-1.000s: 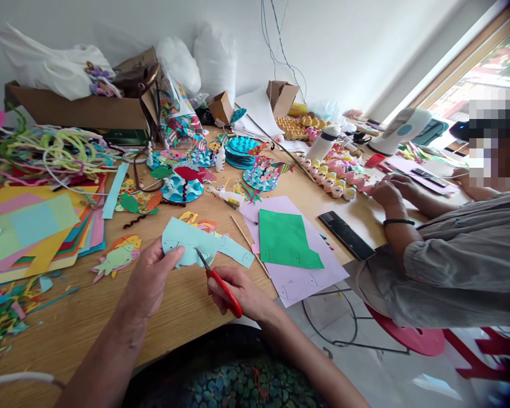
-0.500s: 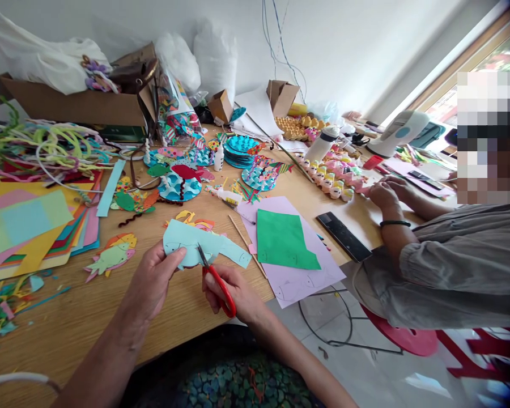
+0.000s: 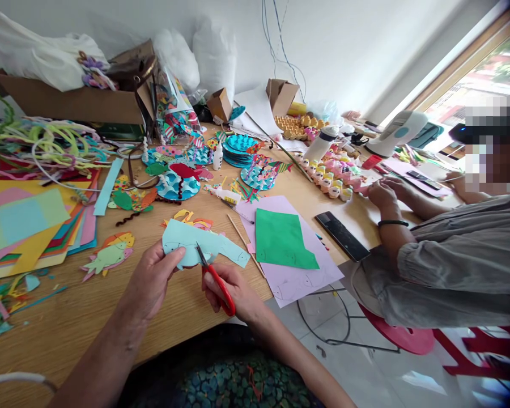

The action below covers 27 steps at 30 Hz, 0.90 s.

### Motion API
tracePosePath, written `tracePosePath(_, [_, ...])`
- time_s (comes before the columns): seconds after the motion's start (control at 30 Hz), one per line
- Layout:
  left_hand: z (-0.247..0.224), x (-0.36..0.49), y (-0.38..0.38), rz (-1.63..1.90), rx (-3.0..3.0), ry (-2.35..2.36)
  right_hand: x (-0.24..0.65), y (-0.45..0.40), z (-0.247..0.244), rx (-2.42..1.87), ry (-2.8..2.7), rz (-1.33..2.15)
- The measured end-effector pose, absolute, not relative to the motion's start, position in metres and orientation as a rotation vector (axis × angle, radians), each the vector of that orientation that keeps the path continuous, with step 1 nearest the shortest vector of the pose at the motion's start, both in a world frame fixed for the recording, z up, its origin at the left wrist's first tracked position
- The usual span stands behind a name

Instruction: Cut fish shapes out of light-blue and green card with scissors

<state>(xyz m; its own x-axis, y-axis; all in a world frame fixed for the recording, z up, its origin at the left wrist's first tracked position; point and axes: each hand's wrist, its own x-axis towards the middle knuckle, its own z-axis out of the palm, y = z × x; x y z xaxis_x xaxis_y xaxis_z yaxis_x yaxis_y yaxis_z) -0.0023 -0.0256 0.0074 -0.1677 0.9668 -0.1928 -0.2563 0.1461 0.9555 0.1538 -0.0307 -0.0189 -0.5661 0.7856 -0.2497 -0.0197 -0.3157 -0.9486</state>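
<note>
Pinching one end of the light blue paper [image 3: 185, 233], the person's left hand [image 3: 153, 275] has its thumb flat on the upper face, while most of its fingers are hidden behind the sheet. Take that paper as the middle of a dial, with the person at six: the left hand comes in from eight o'clock, the right hand [image 3: 233, 286] from five. The right grip is closed round the red handles of the scissors [image 3: 220, 288], whose dark blades point toward eleven and meet the sheet; I cannot tell how far they are parted. Thin drawn outlines show on the paper, which is held over the tabletop [image 3: 187, 328]. Just beyond it, at eleven, lie orange and yellow strips [image 3: 187, 216]. At three comes a slim wooden stick [image 3: 240, 233], then a green sheet [image 3: 280, 235] resting on a lilac sheet [image 3: 323, 277], and farther out a flat black slab [image 3: 342, 236]. Layered paper fish [image 3: 110, 255] sit at nine, with coloured sheets [image 3: 34, 215] past them toward ten. Between two and three, another person's hands [image 3: 385, 195] rest together
</note>
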Motion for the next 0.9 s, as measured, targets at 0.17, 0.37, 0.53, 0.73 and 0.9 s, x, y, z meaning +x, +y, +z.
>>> tracePosePath(0.17, [0.0077, -0.0025, -0.0247, 1.313, 0.813, 1.235, 0.1538, -0.0303, -0.0179, -0.997, -1.373, 1.932])
tracePosePath(0.37, [0.0078, -0.0014, -0.0229, 1.302, 0.797, 1.252, 0.1549, -0.0298, -0.0165, -1.017, -1.364, 1.933])
tracePosePath(0.53, [0.0065, -0.0012, -0.0217, 1.3, 0.789, 1.253, 0.1551, -0.0289, -0.0175, -1.021, -1.361, 1.936])
tracePosePath(0.73, [0.0066, -0.0013, -0.0231, 1.295, 0.784, 1.247, 0.1557, -0.0293, -0.0175, -1.016, -1.336, 1.946])
tracePosePath(0.9, [0.0072, -0.0013, -0.0235, 1.3, 0.786, 1.246, 0.1565, -0.0303, -0.0188, -1.03, -1.339, 1.951])
